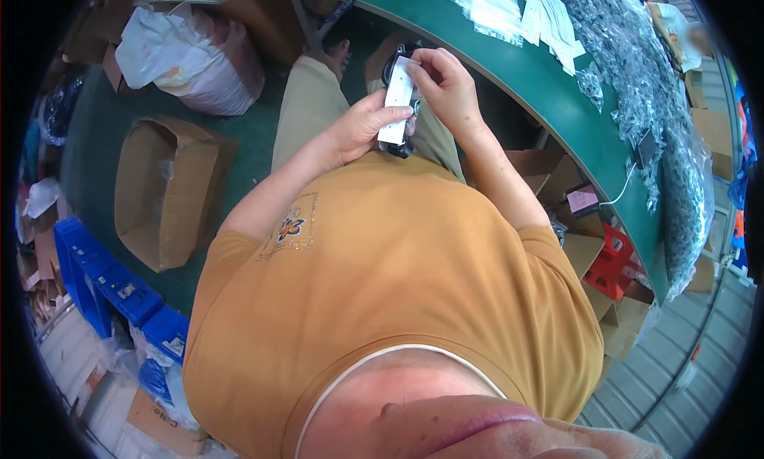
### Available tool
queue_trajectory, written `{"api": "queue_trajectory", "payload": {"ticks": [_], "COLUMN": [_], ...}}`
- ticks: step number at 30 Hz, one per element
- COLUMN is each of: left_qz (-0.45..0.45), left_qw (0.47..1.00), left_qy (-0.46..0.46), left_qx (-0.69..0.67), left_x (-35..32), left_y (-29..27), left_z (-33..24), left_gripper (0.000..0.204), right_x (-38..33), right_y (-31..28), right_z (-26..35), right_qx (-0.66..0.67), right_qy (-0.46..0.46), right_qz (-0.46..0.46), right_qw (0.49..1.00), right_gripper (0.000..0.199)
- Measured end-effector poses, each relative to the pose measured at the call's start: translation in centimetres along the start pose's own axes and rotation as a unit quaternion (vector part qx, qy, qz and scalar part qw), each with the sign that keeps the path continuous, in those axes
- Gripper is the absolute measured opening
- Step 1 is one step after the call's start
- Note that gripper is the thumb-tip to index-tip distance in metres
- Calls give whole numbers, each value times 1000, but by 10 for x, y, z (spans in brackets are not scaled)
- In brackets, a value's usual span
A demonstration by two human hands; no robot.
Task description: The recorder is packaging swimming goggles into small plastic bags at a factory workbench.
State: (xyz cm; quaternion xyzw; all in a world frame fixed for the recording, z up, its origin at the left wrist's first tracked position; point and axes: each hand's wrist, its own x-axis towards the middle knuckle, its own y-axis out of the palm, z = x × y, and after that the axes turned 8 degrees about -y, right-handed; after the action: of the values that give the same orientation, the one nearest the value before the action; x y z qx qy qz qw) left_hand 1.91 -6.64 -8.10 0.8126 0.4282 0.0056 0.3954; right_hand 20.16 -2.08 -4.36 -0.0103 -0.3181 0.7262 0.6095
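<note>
Seated worker's left hand (362,129) clasps the lower end of a narrow white card strip (397,99) over a small black object (398,145), while right hand (446,81) pinches its upper end, apparently keeping it taut above the lap.

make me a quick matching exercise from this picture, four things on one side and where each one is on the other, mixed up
Things:
1. white card
2. open cardboard box
3. blue crates
4. clear plastic packets

Places:
A. piled on the green table
B. on the floor at the person's left, beside the leg
C. held between the left hand and right hand
D. at the far left edge, below the open box

Pairs: 1-C, 2-B, 3-D, 4-A
</note>
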Motion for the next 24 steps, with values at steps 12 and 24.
{"api": "queue_trajectory", "payload": {"ticks": [12,24], "left_qz": [126,-58], "left_qw": [973,995], "left_qy": [58,83], "left_qx": [-183,19], "left_x": [-29,-30], "left_y": [3,-4], "left_z": [-49,-31], "left_gripper": [50,53], "right_x": [-26,60], "right_y": [23,-45], "right_z": [7,54], "right_qx": [621,367], "right_qy": [312,-6], "right_qz": [86,122], "right_qw": [714,922], "right_gripper": [31,32]}}
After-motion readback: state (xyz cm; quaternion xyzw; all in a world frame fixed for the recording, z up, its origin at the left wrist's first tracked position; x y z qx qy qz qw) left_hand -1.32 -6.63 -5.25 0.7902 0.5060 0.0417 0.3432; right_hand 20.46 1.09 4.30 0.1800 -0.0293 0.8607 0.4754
